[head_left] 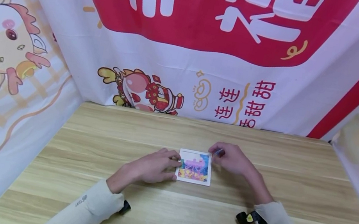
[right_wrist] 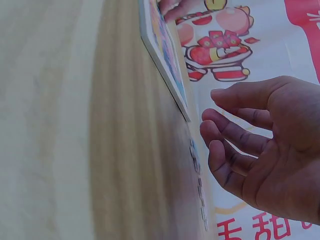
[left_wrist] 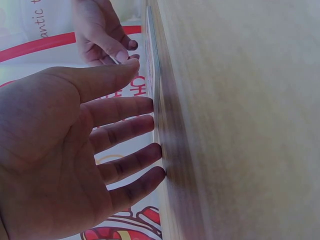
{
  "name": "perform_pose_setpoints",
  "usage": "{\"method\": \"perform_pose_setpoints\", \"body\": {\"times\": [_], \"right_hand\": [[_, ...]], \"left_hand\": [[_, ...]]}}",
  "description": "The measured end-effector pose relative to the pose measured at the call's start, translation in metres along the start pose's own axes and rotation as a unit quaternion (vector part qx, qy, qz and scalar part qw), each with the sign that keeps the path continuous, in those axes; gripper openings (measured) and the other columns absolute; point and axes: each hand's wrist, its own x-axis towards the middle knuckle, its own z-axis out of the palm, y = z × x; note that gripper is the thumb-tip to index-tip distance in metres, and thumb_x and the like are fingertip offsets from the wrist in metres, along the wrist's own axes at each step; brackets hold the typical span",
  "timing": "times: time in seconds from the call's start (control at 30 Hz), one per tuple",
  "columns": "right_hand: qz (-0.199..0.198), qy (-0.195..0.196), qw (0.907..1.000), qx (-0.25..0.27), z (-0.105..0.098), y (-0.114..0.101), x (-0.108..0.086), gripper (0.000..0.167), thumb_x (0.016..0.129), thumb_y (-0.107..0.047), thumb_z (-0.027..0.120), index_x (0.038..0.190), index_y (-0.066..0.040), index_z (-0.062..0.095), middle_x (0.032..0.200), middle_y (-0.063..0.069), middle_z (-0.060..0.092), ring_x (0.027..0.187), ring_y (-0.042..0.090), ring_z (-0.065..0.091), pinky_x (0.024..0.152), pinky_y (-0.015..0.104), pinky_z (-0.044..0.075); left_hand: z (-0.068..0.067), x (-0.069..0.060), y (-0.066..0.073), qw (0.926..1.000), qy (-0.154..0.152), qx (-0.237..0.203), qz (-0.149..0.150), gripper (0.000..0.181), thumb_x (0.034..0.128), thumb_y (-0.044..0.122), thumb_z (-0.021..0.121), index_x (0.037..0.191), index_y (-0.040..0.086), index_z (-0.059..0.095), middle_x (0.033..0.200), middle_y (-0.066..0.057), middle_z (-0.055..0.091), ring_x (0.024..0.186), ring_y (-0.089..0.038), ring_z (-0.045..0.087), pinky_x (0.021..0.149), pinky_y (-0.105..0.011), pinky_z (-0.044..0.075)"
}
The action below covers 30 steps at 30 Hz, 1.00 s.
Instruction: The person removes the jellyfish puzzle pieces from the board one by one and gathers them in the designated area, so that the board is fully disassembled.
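Note:
A small square picture puzzle (head_left: 194, 167) in a white frame lies flat on the table. Its picture is pink, blue and yellow, with a pale area at the upper left. My left hand (head_left: 155, 165) is at the frame's left edge, its fingers spread and fingertips touching the edge; its palm shows in the left wrist view. At the frame's upper right corner, my right hand (head_left: 230, 158) pinches a small dark-blue puzzle piece (head_left: 219, 152). From the left wrist view, only a thin edge shows at the right thumb tip. Curled fingers hide most of the piece.
Several flat loose pieces (right_wrist: 199, 185) lie in a row on the table beside the frame, seen edge-on in the right wrist view. Printed cloth (head_left: 188, 62) hangs behind the wood-grain table (head_left: 169, 217), with more cloth at both sides.

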Motion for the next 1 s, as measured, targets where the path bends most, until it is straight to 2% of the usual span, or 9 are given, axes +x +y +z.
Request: {"method": "perform_pose_setpoints", "body": {"times": [0.2,0.37,0.53,0.77,1.0], "right_hand": [[0.007,-0.018,0.9998,-0.003,0.008,-0.002,0.0,0.027,0.098,-0.007,0.074,0.125,-0.009,0.074,0.11,0.009,0.073,0.095,0.02,0.065,0.076,0.032,0.057],[0.026,-0.029,0.9991,-0.017,0.012,-0.005,-0.002,0.026,0.098,-0.009,0.075,0.124,-0.014,0.075,0.106,0.004,0.07,0.093,0.019,0.062,0.077,0.032,0.055],[0.029,-0.033,0.9986,-0.031,0.013,-0.009,-0.004,0.027,0.099,-0.01,0.076,0.126,-0.015,0.074,0.106,0.003,0.07,0.093,0.019,0.062,0.08,0.033,0.056],[0.035,-0.03,0.9972,-0.059,0.015,-0.019,-0.001,0.033,0.096,-0.011,0.081,0.128,-0.015,0.075,0.11,0.003,0.073,0.096,0.018,0.063,0.084,0.033,0.057],[0.047,-0.013,0.9958,-0.077,0.021,-0.023,0.006,0.036,0.093,-0.01,0.085,0.128,-0.014,0.076,0.113,0.003,0.073,0.093,0.019,0.062,0.081,0.032,0.057]], "left_hand": [[0.002,0.001,-0.002,1.0,0.003,0.0,0.005,0.053,0.1072,0.037,0.067,0.153,0.011,0.06,0.161,-0.005,0.053,0.147,-0.028,0.049,0.125,-0.048,0.043],[0.003,0.002,-0.003,0.9999,0.005,0.002,0.011,0.053,0.1074,0.037,0.066,0.153,0.011,0.06,0.161,-0.006,0.053,0.146,-0.028,0.049,0.124,-0.047,0.043],[0.003,0.002,-0.003,0.9999,0.006,0.003,0.012,0.053,0.1072,0.036,0.067,0.153,0.011,0.06,0.16,-0.006,0.054,0.145,-0.027,0.05,0.124,-0.047,0.043],[0.003,0.001,-0.004,0.9999,0.005,0.0,0.009,0.054,0.1068,0.037,0.067,0.153,0.011,0.06,0.161,-0.006,0.053,0.145,-0.028,0.05,0.124,-0.047,0.044],[0.003,0.002,-0.005,0.9999,0.005,-0.002,0.01,0.053,0.107,0.037,0.067,0.153,0.011,0.06,0.16,-0.006,0.053,0.144,-0.027,0.05,0.123,-0.047,0.045]]}}
